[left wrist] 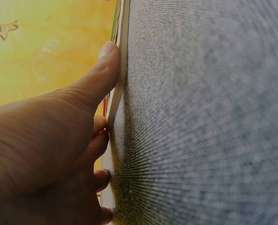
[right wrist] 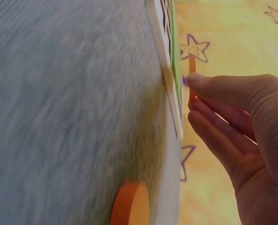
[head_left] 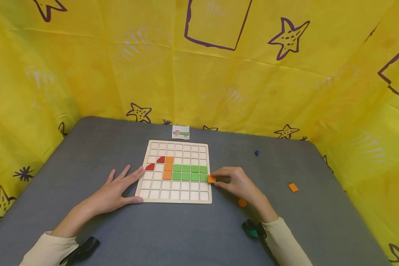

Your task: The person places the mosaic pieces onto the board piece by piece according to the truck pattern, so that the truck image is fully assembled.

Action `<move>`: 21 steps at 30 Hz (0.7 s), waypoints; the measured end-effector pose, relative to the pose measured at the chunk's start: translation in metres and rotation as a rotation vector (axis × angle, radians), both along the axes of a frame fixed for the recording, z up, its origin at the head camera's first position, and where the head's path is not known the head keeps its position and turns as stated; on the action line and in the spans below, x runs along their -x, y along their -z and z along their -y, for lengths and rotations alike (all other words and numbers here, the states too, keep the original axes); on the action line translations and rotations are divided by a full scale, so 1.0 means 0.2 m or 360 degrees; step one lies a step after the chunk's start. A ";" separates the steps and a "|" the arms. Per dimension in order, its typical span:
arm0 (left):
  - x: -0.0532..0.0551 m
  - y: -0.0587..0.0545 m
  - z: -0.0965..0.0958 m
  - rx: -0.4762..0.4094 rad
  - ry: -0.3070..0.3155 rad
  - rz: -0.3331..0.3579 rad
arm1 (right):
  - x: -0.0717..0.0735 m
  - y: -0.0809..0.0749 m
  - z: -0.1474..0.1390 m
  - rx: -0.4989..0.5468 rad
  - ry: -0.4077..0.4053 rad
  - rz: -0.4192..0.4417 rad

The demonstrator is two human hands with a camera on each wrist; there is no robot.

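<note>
A pale wooden grid board (head_left: 175, 186) lies on the grey table. Green square tiles (head_left: 186, 169) fill two rows, beside an orange column (head_left: 167, 167) and two red quarter-round tiles (head_left: 150, 167). My left hand (head_left: 111, 194) rests at the board's left side, fingers spread, thumb at the near corner. At the right edge, my right hand (head_left: 234, 181) pinches an orange square tile (head_left: 211, 179) between thumb and fingers. The right wrist view shows this orange tile (right wrist: 192, 65) edge-on, raised above the board's surface.
Behind the board lies a small picture card (head_left: 181, 132) with a gridded pattern. To the right are a round orange tile (head_left: 242, 203) near my right wrist, another orange tile (head_left: 293, 187) and a small blue piece (head_left: 256, 153). Yellow cloth (head_left: 199, 81) hangs around the table.
</note>
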State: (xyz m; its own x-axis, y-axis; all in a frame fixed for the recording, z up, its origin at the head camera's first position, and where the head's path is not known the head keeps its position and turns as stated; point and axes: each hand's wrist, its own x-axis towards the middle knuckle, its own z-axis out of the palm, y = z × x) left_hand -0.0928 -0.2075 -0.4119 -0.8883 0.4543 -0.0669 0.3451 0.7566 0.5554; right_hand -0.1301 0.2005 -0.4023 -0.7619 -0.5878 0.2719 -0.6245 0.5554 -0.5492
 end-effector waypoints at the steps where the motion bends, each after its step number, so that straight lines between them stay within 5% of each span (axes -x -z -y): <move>1: 0.00 0.00 0.00 -0.0003 0.0002 0.0000 | 0.00 0.00 0.01 0.0004 -0.0011 -0.0008; 21: 0.00 0.00 0.00 -0.0016 0.0001 -0.0001 | 0.07 -0.03 0.32 -0.0039 -0.0129 0.0072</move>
